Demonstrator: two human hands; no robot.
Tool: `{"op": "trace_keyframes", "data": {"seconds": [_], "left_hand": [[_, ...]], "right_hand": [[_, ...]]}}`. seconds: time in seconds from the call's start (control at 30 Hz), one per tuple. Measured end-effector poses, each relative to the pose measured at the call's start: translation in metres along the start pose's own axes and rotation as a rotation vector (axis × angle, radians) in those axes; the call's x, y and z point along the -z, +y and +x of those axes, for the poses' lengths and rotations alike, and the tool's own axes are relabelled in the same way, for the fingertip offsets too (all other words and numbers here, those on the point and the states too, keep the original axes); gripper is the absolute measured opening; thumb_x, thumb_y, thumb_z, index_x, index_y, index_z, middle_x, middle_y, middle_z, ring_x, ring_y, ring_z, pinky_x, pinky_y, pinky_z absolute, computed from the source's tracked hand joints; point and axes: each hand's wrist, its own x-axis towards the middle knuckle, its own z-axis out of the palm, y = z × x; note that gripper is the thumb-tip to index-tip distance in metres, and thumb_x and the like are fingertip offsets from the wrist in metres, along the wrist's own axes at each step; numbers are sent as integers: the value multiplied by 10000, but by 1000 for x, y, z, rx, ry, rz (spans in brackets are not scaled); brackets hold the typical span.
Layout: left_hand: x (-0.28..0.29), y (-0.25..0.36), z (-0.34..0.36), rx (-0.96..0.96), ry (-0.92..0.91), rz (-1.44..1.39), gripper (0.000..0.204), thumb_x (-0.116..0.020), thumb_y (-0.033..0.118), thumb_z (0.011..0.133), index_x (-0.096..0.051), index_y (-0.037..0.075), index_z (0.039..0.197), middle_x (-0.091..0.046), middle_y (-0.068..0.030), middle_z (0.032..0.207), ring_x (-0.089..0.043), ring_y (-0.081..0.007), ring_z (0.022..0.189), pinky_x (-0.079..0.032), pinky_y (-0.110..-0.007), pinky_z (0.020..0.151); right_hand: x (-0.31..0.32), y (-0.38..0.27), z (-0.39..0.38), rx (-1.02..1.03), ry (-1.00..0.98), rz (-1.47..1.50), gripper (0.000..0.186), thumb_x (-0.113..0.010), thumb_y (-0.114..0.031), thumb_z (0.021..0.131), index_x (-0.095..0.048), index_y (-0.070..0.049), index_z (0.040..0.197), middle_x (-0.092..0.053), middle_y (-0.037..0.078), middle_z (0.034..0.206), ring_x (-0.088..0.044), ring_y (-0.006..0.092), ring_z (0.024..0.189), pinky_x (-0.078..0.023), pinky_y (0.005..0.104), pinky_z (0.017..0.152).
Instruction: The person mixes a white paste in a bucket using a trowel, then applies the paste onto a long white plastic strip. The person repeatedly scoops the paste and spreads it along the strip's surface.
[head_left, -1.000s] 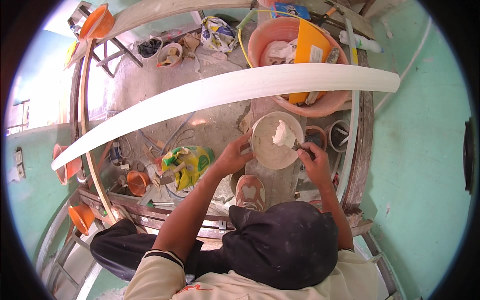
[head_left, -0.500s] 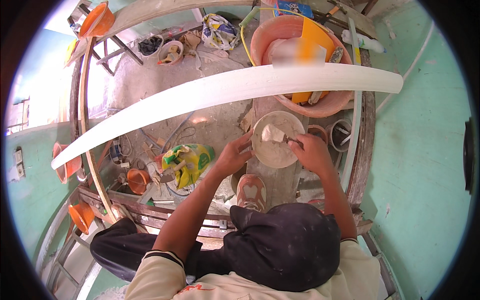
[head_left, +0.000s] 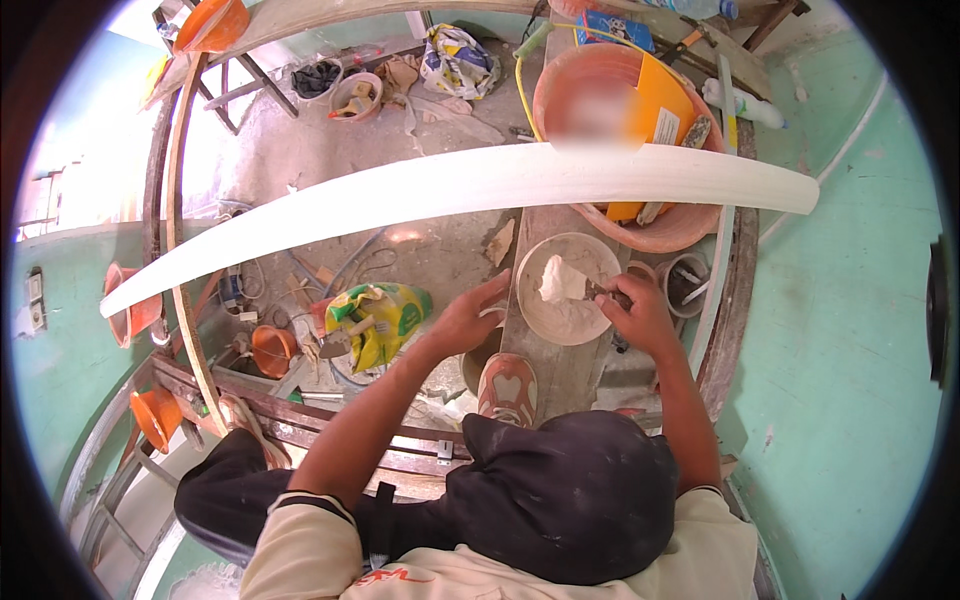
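Note:
A round pale bowl of wet whitish plaster rests on a wooden plank. My right hand is closed on the handle of a putty knife. Its blade is over the bowl with a lump of white plaster on it. Left of the bowl, my left hand holds nothing, its fingers apart and a little short of the rim. A long white strip crosses above both hands from left to right, and hides part of a large orange tub.
The large orange tub stands beyond the bowl, with a yellow-orange sheet in it. A dark bucket is at right. At left lie a yellow-green bag and small orange buckets. Wooden beams frame the platform.
My left hand has come away from the bowl's rim. The putty knife now carries a larger lump of plaster. The view has shifted slightly, so most things sit lower and to the right.

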Motion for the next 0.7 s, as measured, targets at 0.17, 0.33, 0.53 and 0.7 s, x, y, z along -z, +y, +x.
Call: {"op": "trace_keyframes", "data": {"seconds": [0.17, 0.33, 0.53, 0.7], "left_hand": [[94, -31, -104, 205, -250, 482, 564, -685, 348, 989, -601, 6, 1429, -667, -228, 1364, -640, -315, 1278, -487, -408, 1094], [236, -25, -239, 634, -450, 305, 507, -653, 386, 1015, -657, -10, 1332, -710, -195, 1242, -689, -292, 1171, -561, -399, 983], [448, -76, -435, 722, 364, -51, 483, -653, 373, 1023, -638, 50, 1382, -726, -149, 1200, -747, -247, 982, -642, -409, 848], [577, -129, -481, 120, 1230, -638, 732, -678, 574, 980, -498, 82, 1491, -609, -148, 1391, -623, -299, 1241, -523, -486, 1046]], "right_hand": [[-17, -5, -5, 25, -45, 162, 259, -686, -203, 953, -726, 25, 1070, -741, 154, 953, -689, 259, 861, -534, 377, 815], [-17, -62, -26, -44, -143, 113, 344, -653, -234, 1000, -687, -3, 1252, -683, 76, 1012, -622, 203, 906, -517, 350, 803], [-31, -209, 52, -53, -418, 307, 278, -646, -221, 991, -702, -30, 1186, -623, 29, 926, -549, 117, 813, -464, 287, 728], [-103, -408, 124, 180, -624, 414, 315, -704, -304, 946, -669, -11, 1054, -675, 58, 874, -608, 123, 788, -466, 278, 715]]}}
